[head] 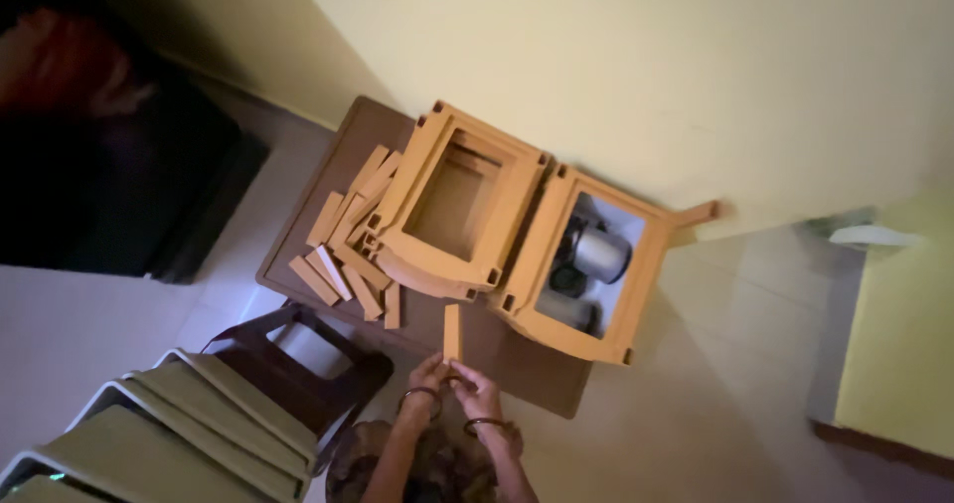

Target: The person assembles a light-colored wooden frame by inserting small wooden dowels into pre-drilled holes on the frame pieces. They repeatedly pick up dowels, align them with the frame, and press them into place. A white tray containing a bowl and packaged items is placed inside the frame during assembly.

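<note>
Short orange wooden strip [452, 332] stands on brown bench [537, 379] near its front edge, just ahead of your hands. Your left hand [428, 374] and right hand [475, 389] meet at strip's near end; fingers bunched together there, exact pinch cannot tell. Loose pile of strips [348, 245] lies left. Two open orange frames [517, 240] beyond. Stacked chairs [189, 414] at lower left.

A heap of short wooden slats [348, 254] lies on the brown worktop [517, 364], up and left of the hands. Just beyond them stand two open wooden frames [467, 205]; the right one [586, 264] rings grey cylinders [601, 252]. Stacked pale chairs [189, 423] sit to the left.
</note>
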